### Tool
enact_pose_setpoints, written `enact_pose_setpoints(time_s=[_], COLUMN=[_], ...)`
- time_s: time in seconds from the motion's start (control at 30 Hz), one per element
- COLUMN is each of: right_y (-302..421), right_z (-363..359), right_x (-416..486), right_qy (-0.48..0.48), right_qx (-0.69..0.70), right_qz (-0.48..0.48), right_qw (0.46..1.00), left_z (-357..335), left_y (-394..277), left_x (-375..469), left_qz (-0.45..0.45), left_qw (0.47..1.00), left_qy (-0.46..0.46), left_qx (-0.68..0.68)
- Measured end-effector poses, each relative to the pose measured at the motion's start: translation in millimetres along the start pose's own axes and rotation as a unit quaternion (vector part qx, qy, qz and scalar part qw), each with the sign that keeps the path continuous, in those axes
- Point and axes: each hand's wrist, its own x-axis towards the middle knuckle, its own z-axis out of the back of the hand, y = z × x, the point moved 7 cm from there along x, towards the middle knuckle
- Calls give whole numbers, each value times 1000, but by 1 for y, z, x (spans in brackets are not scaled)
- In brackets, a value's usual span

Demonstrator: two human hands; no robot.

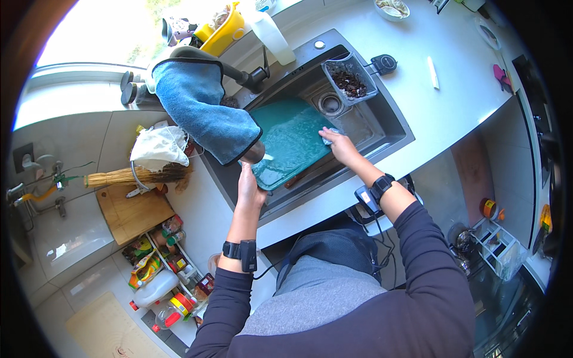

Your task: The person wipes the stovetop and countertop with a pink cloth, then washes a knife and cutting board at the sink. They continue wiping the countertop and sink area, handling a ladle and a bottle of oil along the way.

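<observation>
A green cutting board [291, 129] lies tilted in the dark sink [309, 190], wet on top. Water runs onto it from the faucet head [253, 153], which is partly covered by a draped blue towel [192, 103]. My left hand [250, 187] grips the board's near left corner; some of its fingers are hidden. At the board's right edge, my right hand [341, 145] presses a small silvery scrubber [329, 134], mostly covered by the fingers. Below the board shows a brown wooden strip or handle [304, 173], its kind unclear.
A clear strainer box [351, 80] with dark scraps hangs at the sink's far right corner, above the drain [331, 104]. Left of the sink are a straw broom [134, 176] and a wooden board [130, 212]. A white bottle [273, 38] stands behind the faucet.
</observation>
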Motion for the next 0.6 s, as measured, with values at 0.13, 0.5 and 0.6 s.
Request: enact_pose_setpoints(time_s=[0.13, 0.5, 0.6], right_y=[-35, -27, -24], right_z=[11, 0, -1], right_x=[3, -9, -11], right_qy=[-32, 102, 172], right_qx=[13, 304, 346], right_qz=[-41, -312, -345], right_qw=[999, 894, 856], left_z=[30, 135, 136], left_y=[-11, 5, 30], left_x=[-17, -44, -40], left_qz=[27, 110, 144], left_qw=[999, 992, 988], left_qy=[-22, -51, -40], left_qx=[42, 20, -29])
